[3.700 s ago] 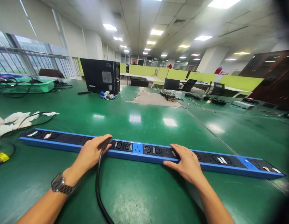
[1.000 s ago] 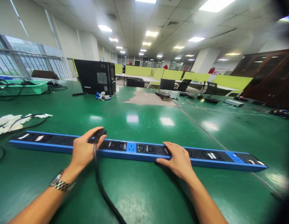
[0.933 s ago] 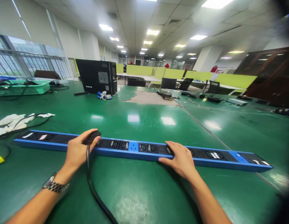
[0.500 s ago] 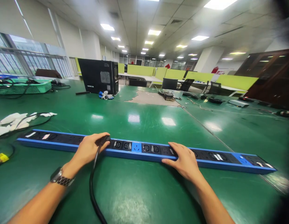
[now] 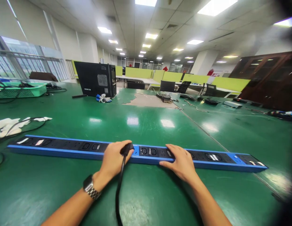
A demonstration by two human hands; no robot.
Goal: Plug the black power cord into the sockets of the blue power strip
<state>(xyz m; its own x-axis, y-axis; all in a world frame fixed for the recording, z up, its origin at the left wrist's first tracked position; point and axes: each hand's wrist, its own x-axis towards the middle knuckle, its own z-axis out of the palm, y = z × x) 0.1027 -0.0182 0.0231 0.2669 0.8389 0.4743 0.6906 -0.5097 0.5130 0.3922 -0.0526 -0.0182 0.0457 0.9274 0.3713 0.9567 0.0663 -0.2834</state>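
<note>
A long blue-and-black power strip (image 5: 63,151) lies across the table in front of me, its sockets facing up. My left hand (image 5: 114,159), with a watch on its wrist, is closed on a black plug (image 5: 127,148) held at the strip's middle, over the blue socket (image 5: 136,150). Whether the plug's pins touch or enter that socket is hidden. A thick black cable (image 5: 118,194) hangs from the plug towards me. Right of the middle, my right hand (image 5: 182,161) spans the strip, fingers at its far side and thumb against the near edge.
White gloves (image 5: 9,125) and a thin cable lie at the left. Behind them sits a green basket (image 5: 35,91) of cables. A black computer case (image 5: 96,78) stands at the back, with a blue-and-white bundle (image 5: 103,98) before it. Loose parts (image 5: 164,97) lie on the far table.
My left hand has carried the plug right along the strip to the blue socket, uncovering sockets on the left. My right hand keeps its place on the strip. The view has shifted slightly.
</note>
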